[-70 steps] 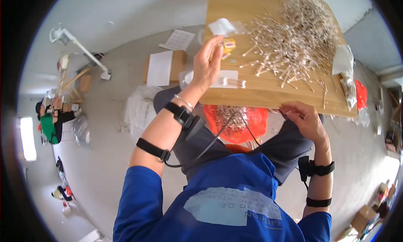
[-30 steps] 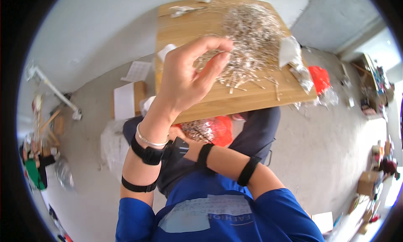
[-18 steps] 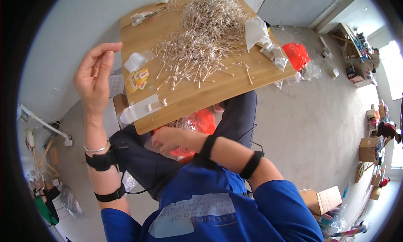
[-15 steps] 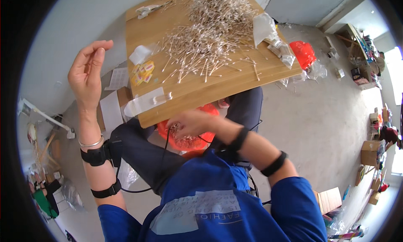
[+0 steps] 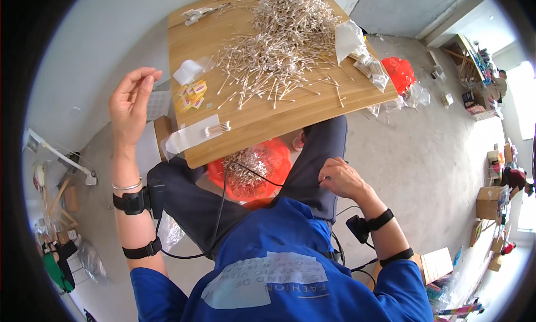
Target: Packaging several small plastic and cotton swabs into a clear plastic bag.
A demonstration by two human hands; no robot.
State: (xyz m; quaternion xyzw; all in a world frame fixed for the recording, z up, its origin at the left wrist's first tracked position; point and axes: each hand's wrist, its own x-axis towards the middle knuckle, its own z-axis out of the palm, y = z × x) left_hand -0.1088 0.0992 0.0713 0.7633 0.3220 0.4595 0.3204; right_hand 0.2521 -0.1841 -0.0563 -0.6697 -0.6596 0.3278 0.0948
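Observation:
My left hand (image 5: 132,107) is raised left of the wooden table (image 5: 245,138). Its fingers are loosely bent, the thumb a little apart from them, and nothing shows between them. Over my right thigh, my right hand (image 5: 343,179) has curled fingers; whatever they may hold is hidden. Between my legs, partly under the table edge, a red plastic bag (image 5: 282,157) holds many cotton swabs (image 5: 248,168). A large heap of cotton swabs (image 5: 285,37) covers the table's far part. At the near left corner, a small row of swabs (image 5: 218,129) lies on a clear plastic sleeve (image 5: 190,137).
Yellow paper labels (image 5: 191,94) and a white plastic piece (image 5: 188,72) lie at the table's left. Packed swabs in clear plastic (image 5: 373,71) are at its right edge. Another red bag (image 5: 398,75) stands on the floor. Cardboard boxes (image 5: 489,202) line the right wall.
My right hand has come out of the red bag and moved right, over my thigh. My left hand has shifted slightly right and down. The swabs in the bag are now uncovered.

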